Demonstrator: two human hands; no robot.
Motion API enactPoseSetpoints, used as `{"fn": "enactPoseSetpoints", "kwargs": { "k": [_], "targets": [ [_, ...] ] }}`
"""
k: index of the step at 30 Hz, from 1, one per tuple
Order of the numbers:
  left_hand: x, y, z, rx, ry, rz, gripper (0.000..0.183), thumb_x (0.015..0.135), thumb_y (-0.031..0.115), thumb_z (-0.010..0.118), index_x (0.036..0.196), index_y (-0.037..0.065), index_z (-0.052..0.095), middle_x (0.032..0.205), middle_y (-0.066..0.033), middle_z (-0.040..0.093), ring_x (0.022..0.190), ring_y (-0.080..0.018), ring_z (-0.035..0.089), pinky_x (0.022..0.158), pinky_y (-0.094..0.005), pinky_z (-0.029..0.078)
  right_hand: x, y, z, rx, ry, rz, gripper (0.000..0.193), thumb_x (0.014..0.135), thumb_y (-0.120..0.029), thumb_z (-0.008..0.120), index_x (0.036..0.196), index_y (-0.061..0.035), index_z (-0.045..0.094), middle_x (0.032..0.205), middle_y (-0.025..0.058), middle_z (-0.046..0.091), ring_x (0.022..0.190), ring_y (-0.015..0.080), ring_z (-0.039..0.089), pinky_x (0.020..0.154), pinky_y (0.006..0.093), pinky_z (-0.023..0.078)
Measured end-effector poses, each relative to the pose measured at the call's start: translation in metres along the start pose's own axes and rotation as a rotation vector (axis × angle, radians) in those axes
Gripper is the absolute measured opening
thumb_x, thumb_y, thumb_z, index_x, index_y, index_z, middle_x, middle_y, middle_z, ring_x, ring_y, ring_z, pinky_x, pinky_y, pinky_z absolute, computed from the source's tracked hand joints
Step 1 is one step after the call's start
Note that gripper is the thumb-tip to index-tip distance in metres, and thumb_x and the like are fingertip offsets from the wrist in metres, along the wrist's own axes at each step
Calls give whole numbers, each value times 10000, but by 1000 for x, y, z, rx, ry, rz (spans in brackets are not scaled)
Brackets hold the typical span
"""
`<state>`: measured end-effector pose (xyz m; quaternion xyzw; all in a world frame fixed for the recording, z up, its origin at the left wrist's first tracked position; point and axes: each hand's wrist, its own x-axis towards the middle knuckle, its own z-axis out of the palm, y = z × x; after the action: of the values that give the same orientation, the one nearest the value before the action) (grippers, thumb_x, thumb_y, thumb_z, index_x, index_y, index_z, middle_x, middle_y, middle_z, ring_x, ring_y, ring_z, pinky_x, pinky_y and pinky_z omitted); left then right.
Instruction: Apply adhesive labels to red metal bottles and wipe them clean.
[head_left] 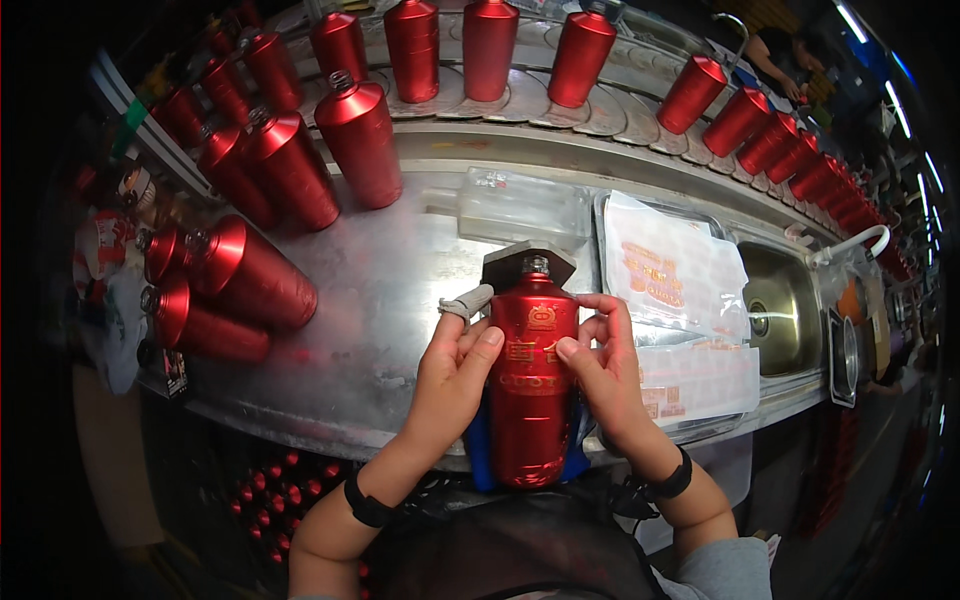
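Note:
A glossy red bottle (533, 425) with gold lettering and a clear threaded neck leans back in front of me. It rests in a blue-lined holder (478, 445), with a dark angular plate (510, 263) behind its neck. My left hand (455, 370) is at the bottle's left side, thumb and fingers against its edge. A grey cover wraps one of that hand's fingertips. On the other side, my right hand (612, 375) grips the bottle, its thumb pressed on the front beside the gold print and its fingers behind the edge. The bottle's back is hidden.
Printed transfer sheets (655, 265) lie on a tray at the right, beside a metal sink (778, 300). A clear box (525, 210) stands behind the holder. Several plain red bottles (290, 170) crowd the left bench. More ride a curved conveyor (620, 122); a person (785, 60) works far right.

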<state>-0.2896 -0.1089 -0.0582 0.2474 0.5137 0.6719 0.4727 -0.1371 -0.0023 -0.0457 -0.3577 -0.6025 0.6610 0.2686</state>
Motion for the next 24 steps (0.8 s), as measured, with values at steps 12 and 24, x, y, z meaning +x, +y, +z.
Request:
{"fn": "enactPoseSetpoints", "kwargs": {
  "k": [12, 24],
  "targets": [
    [-4, -17, 1, -21, -14, 147, 642, 970, 153, 636, 1472, -53, 292, 1418, -192, 481, 1347, -230, 454, 1089, -339, 383, -3, -11, 26, -240, 110, -117, 516, 833, -37, 691, 1289, -18, 450, 966, 1, 396, 745, 42, 474, 614, 162, 386],
    [3, -19, -12, 30, 38, 149, 569, 978, 155, 618, 1424, -56, 333, 1374, -210, 519, 1319, -229, 484, 1063, -333, 408, 12, -5, 32, -431, 60, -195, 588, 791, -38, 700, 1316, -29, 435, 964, 13, 396, 662, 34, 473, 533, 164, 383]
  ]
}}
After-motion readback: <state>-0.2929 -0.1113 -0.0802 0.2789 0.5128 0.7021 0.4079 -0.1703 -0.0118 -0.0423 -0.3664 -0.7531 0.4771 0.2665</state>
